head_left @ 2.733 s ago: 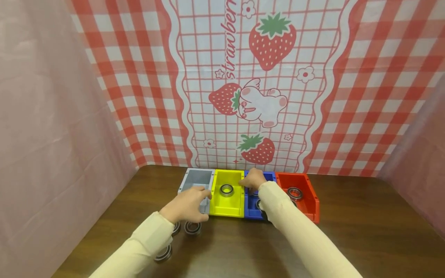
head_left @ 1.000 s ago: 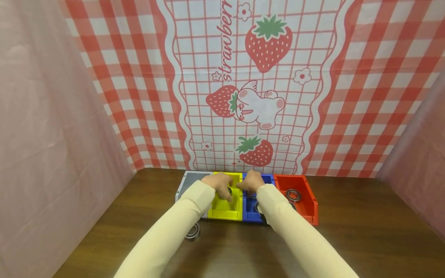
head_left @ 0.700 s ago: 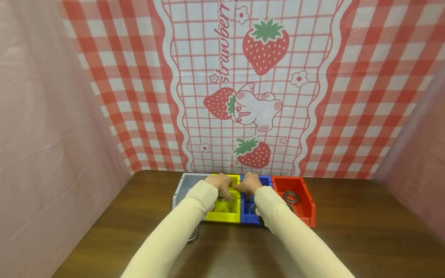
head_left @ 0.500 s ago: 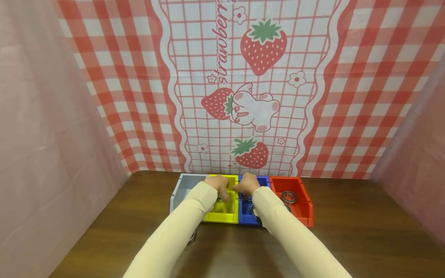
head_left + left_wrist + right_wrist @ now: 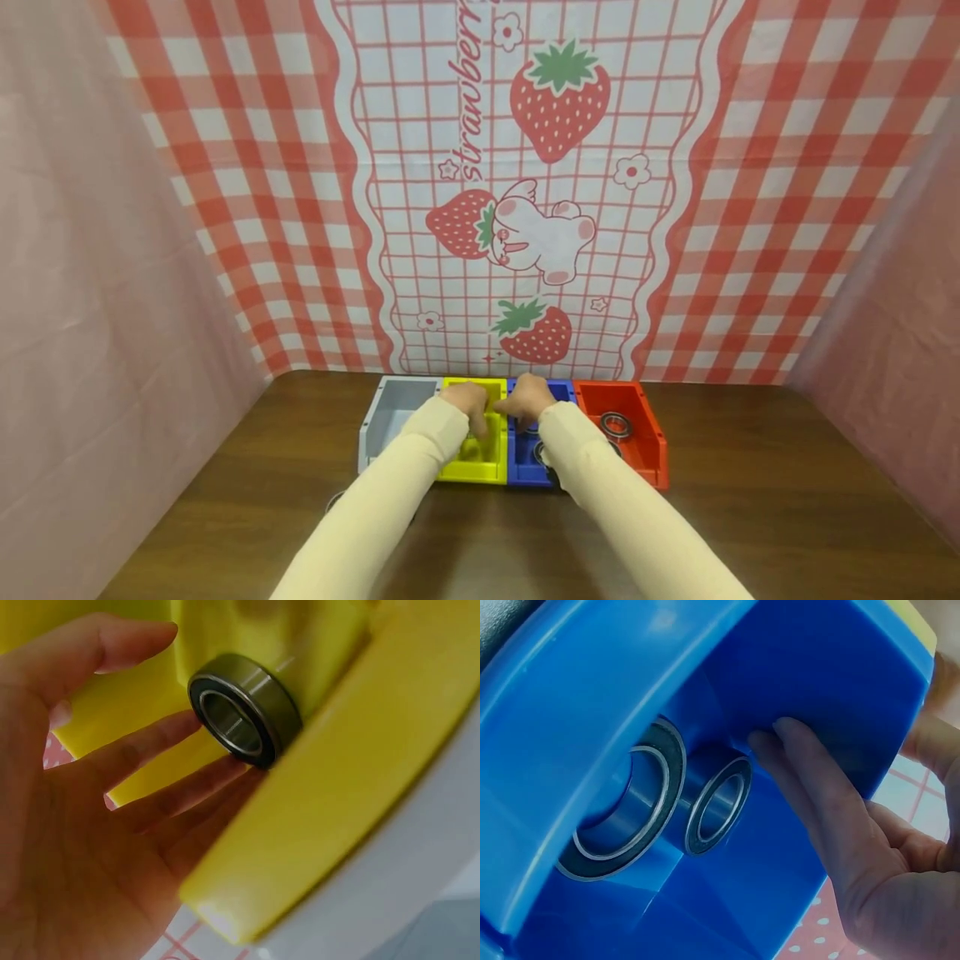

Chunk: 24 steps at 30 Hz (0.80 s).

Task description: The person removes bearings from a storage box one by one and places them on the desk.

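A red-and-white checked cloth [image 5: 525, 192] printed with strawberries [image 5: 561, 108] (and a sideways white cartoon animal [image 5: 543, 237]) hangs behind a brown wood-grain table [image 5: 510, 533], between pink side curtains [image 5: 120, 300].

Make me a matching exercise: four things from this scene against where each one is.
1. Left hand
2. Right hand
3. Gray bin
4. Red bin

A. Right end of the row
B. At a bearing in the yellow bin
C. Left end of the row
D. Partly inside the blue bin

Pairs: 1-B, 2-D, 3-C, 4-A
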Motion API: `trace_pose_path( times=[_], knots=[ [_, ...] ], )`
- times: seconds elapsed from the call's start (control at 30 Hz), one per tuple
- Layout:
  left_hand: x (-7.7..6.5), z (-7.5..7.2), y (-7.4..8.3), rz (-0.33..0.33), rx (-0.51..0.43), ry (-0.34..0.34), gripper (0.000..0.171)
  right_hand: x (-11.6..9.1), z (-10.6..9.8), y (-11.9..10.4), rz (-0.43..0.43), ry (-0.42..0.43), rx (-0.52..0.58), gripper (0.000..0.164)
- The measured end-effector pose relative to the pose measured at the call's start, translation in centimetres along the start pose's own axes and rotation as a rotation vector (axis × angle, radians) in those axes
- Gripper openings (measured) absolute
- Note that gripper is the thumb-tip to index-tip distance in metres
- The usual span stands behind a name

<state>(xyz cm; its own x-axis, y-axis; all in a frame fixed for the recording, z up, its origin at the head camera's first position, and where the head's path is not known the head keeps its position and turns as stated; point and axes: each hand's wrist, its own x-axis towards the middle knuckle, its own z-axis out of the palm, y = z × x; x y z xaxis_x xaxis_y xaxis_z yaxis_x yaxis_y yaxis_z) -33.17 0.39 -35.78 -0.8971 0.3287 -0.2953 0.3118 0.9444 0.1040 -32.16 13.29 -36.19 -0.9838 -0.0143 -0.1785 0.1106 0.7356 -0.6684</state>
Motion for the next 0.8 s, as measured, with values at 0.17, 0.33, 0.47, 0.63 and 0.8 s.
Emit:
trace_pose_path(
  times=[0.17, 0.33, 0.47, 0.63, 0.8],
  knots=[
    [0.0, 0.2, 0.1, 0.028, 0.027, 0.020, 0.030, 0.1, -0.1, -0.1, 0.009, -0.015, 0.011, 0.030],
    [-0.1, 0.6, 0.1, 0.066, 0.059, 0.032, 0.033, 0.2, 0.2, 0.0, 0.019, -0.002, 0.016, 0.032],
    [-0.1, 1.0, 0.2, 0.067, 0.044, 0.056, 0.027, 0.2, 0.3, 0.2, 0.019, 0.012, 0.010, 0.031],
    [-0.2, 1.3, 0.6, 0.070, 0.005, 0.071, 0.013, 0.0, 0.4, 0.2, 0.009, 0.030, 0.006, 0.028],
    [-0.1, 1.4, 0.7, 0.076, 0.032, 0.076, 0.012, -0.3, 0.3, 0.1, -0.004, 0.033, 0.008, 0.027]
  ],
)
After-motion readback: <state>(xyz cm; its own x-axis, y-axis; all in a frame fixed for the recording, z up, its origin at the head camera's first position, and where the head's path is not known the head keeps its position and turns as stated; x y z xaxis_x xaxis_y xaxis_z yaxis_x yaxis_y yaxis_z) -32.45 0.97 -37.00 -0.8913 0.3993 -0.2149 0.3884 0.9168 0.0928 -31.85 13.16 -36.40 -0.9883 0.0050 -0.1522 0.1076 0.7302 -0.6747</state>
